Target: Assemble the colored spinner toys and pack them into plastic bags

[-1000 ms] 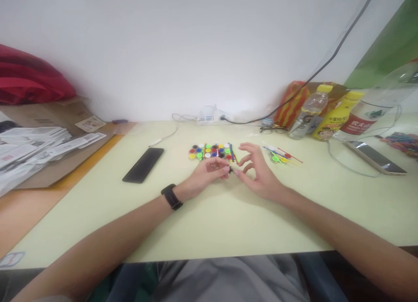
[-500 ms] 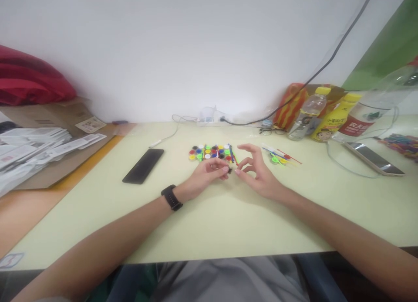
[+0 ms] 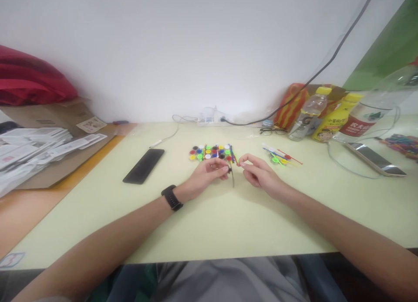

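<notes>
My left hand (image 3: 210,171), a black watch (image 3: 172,197) on its wrist, pinches a small black piece (image 3: 229,170) between thumb and fingers. A thin greyish strip (image 3: 233,180), blurred, shows just below that piece. Close on the right is my right hand (image 3: 257,171), its thumb and forefinger drawn together; whether anything is between them cannot be made out. Just behind both hands lie rows of coloured round discs (image 3: 208,151) with thin coloured sticks (image 3: 231,153) among them. A smaller pile of coloured sticks and discs (image 3: 281,157) lies beyond my right hand.
A black phone (image 3: 143,166) lies at left, another phone (image 3: 375,159) at right. Bottles (image 3: 308,114), glasses (image 3: 272,130) and a heap of coloured strips (image 3: 403,146) are at the right. A cardboard box (image 3: 58,114) and stacked white packets (image 3: 35,145) stand left. A cable (image 3: 326,62) crosses the wall.
My right hand's raised, spread fingers have come down and drawn together, slightly right of the black piece. A greyish strip now shows below that piece. My left hand has kept its place.
</notes>
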Tool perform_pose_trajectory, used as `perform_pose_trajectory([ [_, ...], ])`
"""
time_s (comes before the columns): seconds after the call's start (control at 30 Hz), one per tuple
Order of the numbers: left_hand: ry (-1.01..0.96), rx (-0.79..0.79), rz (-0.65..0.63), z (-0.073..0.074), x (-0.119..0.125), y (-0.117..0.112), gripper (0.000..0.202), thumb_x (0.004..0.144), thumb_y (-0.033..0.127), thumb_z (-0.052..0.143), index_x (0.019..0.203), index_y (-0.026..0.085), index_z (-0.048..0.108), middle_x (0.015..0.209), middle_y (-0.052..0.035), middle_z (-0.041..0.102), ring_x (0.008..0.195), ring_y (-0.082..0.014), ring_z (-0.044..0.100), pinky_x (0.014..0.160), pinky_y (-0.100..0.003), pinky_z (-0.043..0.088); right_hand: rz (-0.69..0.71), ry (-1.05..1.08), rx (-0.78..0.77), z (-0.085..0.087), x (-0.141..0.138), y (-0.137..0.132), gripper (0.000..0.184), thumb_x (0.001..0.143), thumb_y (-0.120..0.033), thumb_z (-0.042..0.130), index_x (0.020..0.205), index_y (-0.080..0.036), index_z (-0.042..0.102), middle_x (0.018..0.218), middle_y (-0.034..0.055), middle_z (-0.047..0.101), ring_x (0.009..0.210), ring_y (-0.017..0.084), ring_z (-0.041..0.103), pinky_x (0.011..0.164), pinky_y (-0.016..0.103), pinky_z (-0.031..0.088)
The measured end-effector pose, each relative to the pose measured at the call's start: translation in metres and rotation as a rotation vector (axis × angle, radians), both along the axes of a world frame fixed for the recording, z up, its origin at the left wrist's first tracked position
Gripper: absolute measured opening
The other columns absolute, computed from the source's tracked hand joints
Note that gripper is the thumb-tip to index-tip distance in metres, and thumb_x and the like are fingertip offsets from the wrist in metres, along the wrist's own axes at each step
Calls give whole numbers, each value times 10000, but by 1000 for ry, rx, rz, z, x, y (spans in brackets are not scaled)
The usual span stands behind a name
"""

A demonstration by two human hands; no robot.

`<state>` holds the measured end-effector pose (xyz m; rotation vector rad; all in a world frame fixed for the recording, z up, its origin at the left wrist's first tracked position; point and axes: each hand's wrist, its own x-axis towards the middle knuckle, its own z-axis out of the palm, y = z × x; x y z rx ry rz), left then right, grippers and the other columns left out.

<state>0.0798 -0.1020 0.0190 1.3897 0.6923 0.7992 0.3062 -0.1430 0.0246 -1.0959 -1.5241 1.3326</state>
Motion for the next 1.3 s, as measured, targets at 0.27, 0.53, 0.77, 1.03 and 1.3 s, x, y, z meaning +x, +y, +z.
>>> perform_pose_trajectory([
  [0.27, -20, 33, -42, -2, 0, 0, 309, 883, 389, 799, 1038, 145, 690, 931, -63, 695, 855, -169, 673, 812, -303, 531, -17, 6, 189, -6, -4, 4, 321, 882, -448, 739, 947, -212, 532, 881, -9, 605, 594, 87, 499, 531, 225, 407],
  [0.53, -22, 50, -54, -4, 0, 0, 272, 912, 366, 774, 1040, 146, 679, 940, -60, 676, 861, -164, 660, 824, -313, 533, -58, -111, 287, -4, -7, 0, 212, 910, -383, 700, 939, -207, 585, 879, 9, 631, 618, 113, 556, 558, 258, 464],
  [0.77, -1, 37, -35, -4, 0, 1, 296, 902, 387, 779, 1053, 155, 672, 929, -58, 676, 863, -173, 668, 824, -319, 529, -148, -172, 502, -6, -3, -4, 226, 994, -337, 565, 1199, -243, 557, 1199, 82, 618, 805, 168, 616, 653, 307, 548],
  [1.03, -4, 38, -20, -4, 0, 1, 309, 894, 404, 785, 1045, 160, 669, 908, -55, 680, 849, -175, 672, 819, -320, 528, -156, -159, 470, -5, -5, -9, 433, 1012, -385, 519, 1405, -285, 368, 1235, 103, 618, 810, 179, 623, 668, 326, 551],
  [1.3, -8, 36, -16, -6, 0, 2, 310, 878, 396, 802, 1032, 158, 677, 942, -55, 674, 855, -174, 678, 806, -309, 534, -17, -12, 50, 1, -1, 2, 319, 952, -493, 641, 1104, -245, 511, 557, -112, 348, 477, 92, 295, 458, 204, 228],
])
